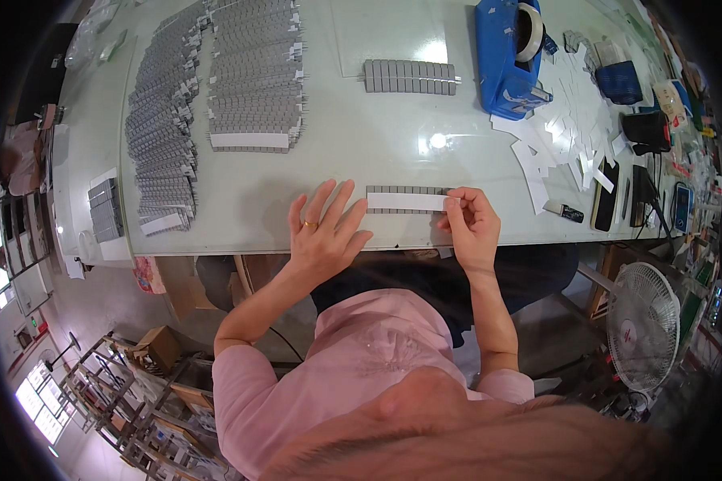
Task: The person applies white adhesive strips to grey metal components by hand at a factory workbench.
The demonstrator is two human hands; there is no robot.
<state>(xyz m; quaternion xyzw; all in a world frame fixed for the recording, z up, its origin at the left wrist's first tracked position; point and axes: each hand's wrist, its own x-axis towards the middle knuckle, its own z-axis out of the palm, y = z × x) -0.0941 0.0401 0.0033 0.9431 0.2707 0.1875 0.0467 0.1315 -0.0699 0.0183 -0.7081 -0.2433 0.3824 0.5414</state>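
Observation:
In front of me lies a grey segmented strip (405, 212) with a white paper strip (407, 201) along its top. My right hand (473, 224) pinches the right end of the white paper strip between thumb and fingertips. To the left of the strip, my left hand (326, 228) has its fingers spread over the table, a ring on one finger, and holds nothing. Farther back sits a similar grey segmented piece (409, 78) without a white strip on it.
Long overlapping rows of grey segmented pieces (257, 80) cover the table's left side. A blue plastic jug (501, 72) with a tape roll (529, 32) stands at the back right. White paper scraps (529, 172), a phone (606, 196) and a lighter (565, 212) lie rightward. A fan (643, 327) stands below.

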